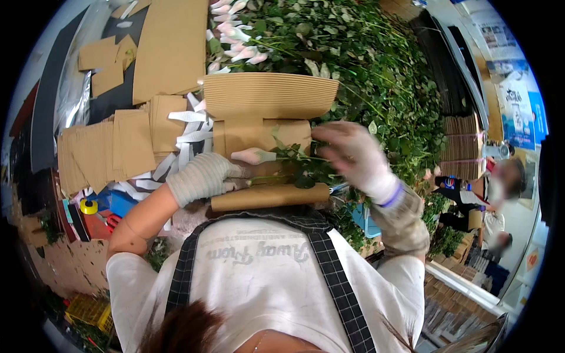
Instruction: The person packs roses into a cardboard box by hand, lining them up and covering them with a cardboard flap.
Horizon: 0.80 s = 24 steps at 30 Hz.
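Observation:
My gloved left hand (206, 177) rests at the left edge of a brown cardboard sheet; its fingertips are close to a cut green stem end, and whether they grip anything is not plain. A rose in a white mesh sleeve (254, 155) lies on the cardboard, its leaves reaching right. My gloved right hand (353, 154), blurred, is over the stems right of the sheet, fingers spread. A ribbed stack of corrugated cardboard (271, 95) stands beyond the rose. A curled cardboard edge (270, 197) lies nearest my apron. White mesh sleeves (190, 132) lie loose at the left.
Many leafy rose stems (353, 53) fill the far and right side. Cardboard pieces (106, 145) are piled left, near a yellow tape roll (88, 206) and a blue container (117, 201). A light-blue basket (365, 220) is near my right forearm. Other people are at the far right.

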Each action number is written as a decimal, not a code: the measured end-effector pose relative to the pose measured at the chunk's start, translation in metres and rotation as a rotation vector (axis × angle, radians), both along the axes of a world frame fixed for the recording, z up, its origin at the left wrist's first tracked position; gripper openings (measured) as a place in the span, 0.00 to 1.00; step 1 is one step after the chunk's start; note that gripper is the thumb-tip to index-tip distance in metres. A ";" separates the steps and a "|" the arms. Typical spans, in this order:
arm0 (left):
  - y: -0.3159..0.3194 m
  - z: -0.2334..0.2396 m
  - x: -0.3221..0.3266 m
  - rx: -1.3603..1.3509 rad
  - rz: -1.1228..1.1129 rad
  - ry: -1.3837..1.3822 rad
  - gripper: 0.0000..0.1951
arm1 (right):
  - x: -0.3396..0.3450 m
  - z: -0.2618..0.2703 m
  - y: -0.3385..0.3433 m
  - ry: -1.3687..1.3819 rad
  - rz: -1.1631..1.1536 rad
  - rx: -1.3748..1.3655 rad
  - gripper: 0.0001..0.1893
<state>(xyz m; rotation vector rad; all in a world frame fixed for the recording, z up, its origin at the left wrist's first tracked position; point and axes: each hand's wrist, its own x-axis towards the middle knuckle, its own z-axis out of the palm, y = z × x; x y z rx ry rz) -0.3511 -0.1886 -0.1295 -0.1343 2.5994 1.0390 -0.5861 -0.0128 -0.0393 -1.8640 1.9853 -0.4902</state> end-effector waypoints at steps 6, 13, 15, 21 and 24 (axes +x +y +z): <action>0.001 0.003 -0.012 -0.025 -0.103 0.040 0.16 | 0.022 -0.087 -0.026 0.059 0.087 0.202 0.14; 0.011 0.010 -0.012 -0.035 -0.024 -0.027 0.14 | 0.035 -0.127 -0.034 0.114 0.303 0.231 0.11; 0.005 0.006 -0.002 -0.047 -0.017 0.057 0.15 | 0.039 -0.112 -0.041 0.093 0.335 0.283 0.11; -0.019 -0.017 0.023 -0.205 0.285 0.473 0.14 | 0.046 -0.109 -0.038 0.103 0.363 0.309 0.07; -0.015 -0.024 0.013 -0.098 0.151 0.379 0.16 | 0.046 -0.111 -0.037 0.066 0.334 0.304 0.06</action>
